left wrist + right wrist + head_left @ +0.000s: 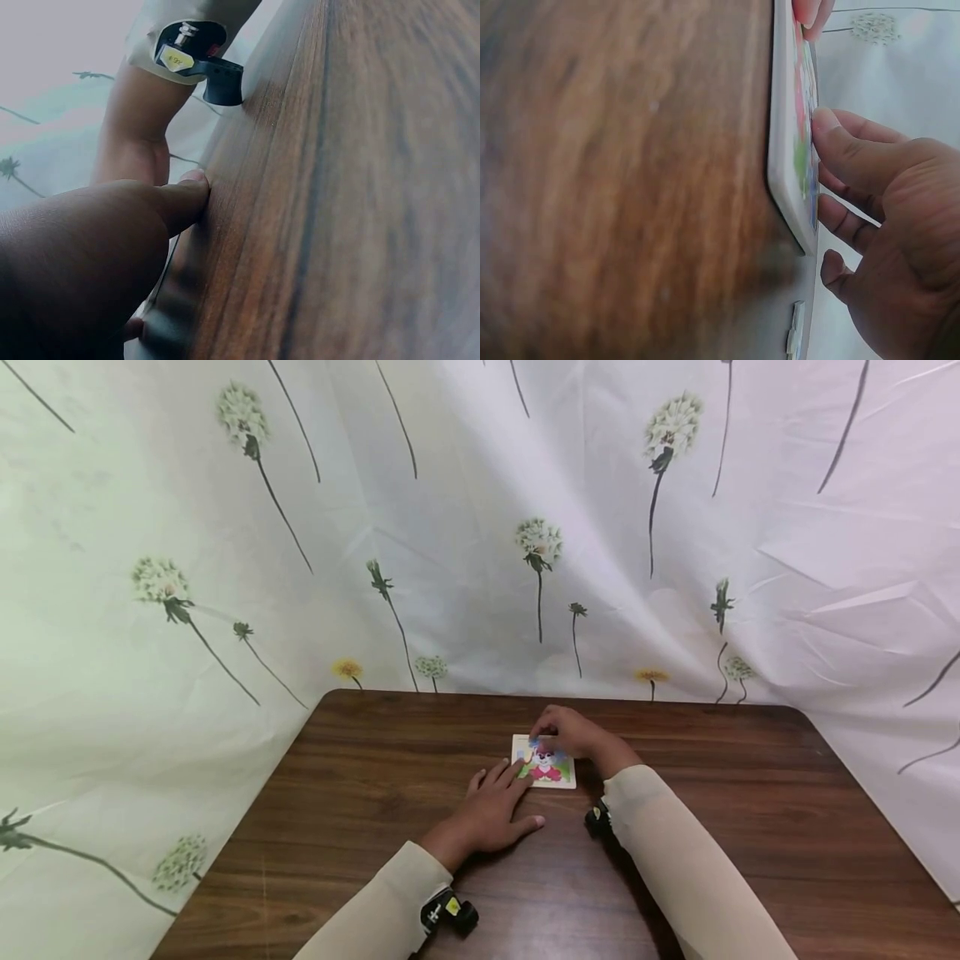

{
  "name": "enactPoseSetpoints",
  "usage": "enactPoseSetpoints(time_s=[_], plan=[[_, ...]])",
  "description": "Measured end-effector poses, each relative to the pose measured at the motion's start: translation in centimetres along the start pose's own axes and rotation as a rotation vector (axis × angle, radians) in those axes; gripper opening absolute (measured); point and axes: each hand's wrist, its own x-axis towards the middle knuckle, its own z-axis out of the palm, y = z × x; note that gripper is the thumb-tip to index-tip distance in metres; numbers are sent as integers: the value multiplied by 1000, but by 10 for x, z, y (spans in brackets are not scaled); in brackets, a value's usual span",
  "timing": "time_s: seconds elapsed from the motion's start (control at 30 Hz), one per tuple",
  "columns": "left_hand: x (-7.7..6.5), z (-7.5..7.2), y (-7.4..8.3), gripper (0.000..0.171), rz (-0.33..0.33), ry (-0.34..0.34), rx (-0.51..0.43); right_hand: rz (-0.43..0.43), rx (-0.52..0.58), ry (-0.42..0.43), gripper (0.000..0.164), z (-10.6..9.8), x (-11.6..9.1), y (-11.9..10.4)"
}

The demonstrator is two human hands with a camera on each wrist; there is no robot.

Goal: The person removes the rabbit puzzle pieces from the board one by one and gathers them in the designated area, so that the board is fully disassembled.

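A small square picture board [553, 774] with a white border and a colourful cartoon animal lies flat on the brown table. My left hand [491, 810] lies palm down to its left, fingers spread, with fingertips on the board's left edge. At the board's top edge is my right hand [572, 732], its fingers bent down to the picture. In the right wrist view, the thumb of the right hand [900, 195] touches the face of the board [784, 161]. Whether it pinches a loose piece is hidden. The left wrist view shows the left thumb [187, 199] near the wood.
The dark wooden table [360, 777] has rounded far corners. A white cloth [465, 610] printed with dandelions hangs behind and beside it. A small black camera [465, 917] is strapped at the left wrist, another camera [597, 818] at the right.
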Motion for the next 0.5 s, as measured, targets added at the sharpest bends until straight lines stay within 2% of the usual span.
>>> enactPoseSetpoints(time_s=[0.27,0.5], plan=[[-1,0,0,74,-1,4,-3,-42,-64,-42,9,-1,5,-1],[-1,0,0,74,-3,0,-1,-1,-77,-127,9,-6,9,-6]])
